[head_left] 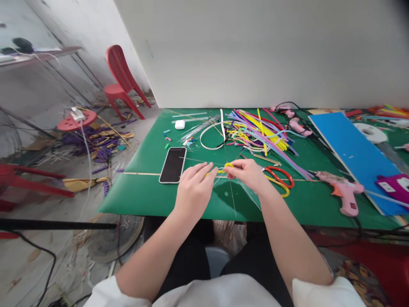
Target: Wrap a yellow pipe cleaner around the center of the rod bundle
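A yellow pipe cleaner (220,172) stretches between my two hands above the green table. My right hand (249,172) pinches its bunched yellow end (228,165) between thumb and fingertips. At the other end, my left hand (195,183) has its fingers drawn together on the strand; its thumb is mostly hidden. Thin wires (233,198) fan out from around the bunched yellow part in several directions. Just right of my right hand lie scissors (281,175) with red and yellow handles. A phone (173,165) with a dark screen lies left of my left hand.
Loose coloured pipe cleaners (275,134) cover the table's back middle. A pink glue gun (345,189) lies at the right, before a blue board (358,153). A white earbud case (180,124) and a white headband (204,143) lie farther back. A white panel (255,55) rises behind.
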Available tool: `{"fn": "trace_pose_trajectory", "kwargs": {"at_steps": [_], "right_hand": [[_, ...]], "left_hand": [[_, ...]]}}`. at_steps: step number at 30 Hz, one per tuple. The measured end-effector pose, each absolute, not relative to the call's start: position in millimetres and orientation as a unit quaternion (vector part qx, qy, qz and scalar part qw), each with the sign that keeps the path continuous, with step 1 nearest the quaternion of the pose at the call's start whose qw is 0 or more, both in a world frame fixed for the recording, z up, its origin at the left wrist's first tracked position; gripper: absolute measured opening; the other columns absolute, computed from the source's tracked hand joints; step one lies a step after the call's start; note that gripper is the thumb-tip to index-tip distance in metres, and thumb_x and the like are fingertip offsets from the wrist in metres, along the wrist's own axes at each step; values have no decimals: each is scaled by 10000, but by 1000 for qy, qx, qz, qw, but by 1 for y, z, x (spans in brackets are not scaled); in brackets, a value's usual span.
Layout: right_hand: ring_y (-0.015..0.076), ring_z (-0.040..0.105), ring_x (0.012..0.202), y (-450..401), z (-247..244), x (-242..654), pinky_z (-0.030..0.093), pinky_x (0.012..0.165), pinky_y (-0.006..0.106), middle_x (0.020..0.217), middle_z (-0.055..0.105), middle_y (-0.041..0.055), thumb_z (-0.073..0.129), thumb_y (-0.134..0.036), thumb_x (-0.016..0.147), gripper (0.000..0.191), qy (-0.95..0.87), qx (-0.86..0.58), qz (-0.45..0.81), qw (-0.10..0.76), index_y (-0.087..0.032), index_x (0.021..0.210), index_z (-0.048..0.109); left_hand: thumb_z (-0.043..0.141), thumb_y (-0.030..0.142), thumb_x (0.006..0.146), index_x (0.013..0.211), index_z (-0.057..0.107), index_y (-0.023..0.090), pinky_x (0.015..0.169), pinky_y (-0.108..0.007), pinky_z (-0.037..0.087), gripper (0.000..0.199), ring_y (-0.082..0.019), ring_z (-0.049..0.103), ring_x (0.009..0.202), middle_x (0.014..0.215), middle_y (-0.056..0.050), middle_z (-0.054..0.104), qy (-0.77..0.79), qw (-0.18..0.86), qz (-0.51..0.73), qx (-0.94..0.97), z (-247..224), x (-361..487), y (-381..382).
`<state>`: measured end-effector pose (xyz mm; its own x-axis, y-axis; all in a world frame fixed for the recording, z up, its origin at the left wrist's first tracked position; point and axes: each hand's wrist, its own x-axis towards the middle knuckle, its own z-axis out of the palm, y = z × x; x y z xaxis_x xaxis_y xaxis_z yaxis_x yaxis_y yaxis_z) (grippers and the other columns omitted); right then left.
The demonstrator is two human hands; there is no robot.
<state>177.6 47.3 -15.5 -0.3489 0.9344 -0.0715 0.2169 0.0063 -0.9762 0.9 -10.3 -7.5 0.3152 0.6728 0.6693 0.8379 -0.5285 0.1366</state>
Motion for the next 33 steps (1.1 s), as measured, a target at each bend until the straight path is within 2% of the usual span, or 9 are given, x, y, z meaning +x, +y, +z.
{"fn": "trace_pose_trajectory", "kwargs": {"at_steps": [4,8,13,22,28,33], "right_hand": [[136,555,612,45,-16,173,442,612,267,634,610,27,591,-424,707,301,-618,-451,556,325,-132,727,663],[125,524,593,45,-16,169,414,580,250,592,563,9,564,-409,723,291,-639,-444,526,344,-133,672,643],[117,500,582,42,-14,168,386,561,237,566,513,-9,538,-377,741,277,-661,-432,512,339,-148,596,594],[127,523,597,43,-20,164,393,583,253,593,553,4,533,-375,752,269,-659,-426,521,335,-149,631,615],[130,549,610,43,-21,164,415,597,254,591,557,4,556,-348,747,246,-646,-425,536,340,-139,638,628],[140,571,624,46,-29,164,467,626,275,622,601,21,592,-349,722,237,-619,-421,564,348,-126,722,672]], "left_hand": [[454,135,847,1021,630,168,696,-288,496,250,-177,646,800,931,-71,697,-485,86,-301,-816,-19,9,3],[450,147,852,971,646,174,653,-222,485,232,-147,651,747,873,-53,705,-519,77,-322,-788,-26,13,2],[463,170,854,937,653,171,663,-224,484,206,-144,652,735,855,-45,707,-533,48,-351,-768,-28,16,-3],[495,193,846,941,650,191,705,-239,488,182,-147,657,767,893,-32,708,-544,29,-392,-742,-38,11,-4],[505,174,837,894,652,174,696,-236,488,157,-148,652,753,855,-36,708,-548,50,-391,-738,-39,12,-4],[516,130,821,871,657,156,688,-230,500,152,-142,654,731,821,-34,711,-517,90,-416,-742,-46,16,-2]]}}
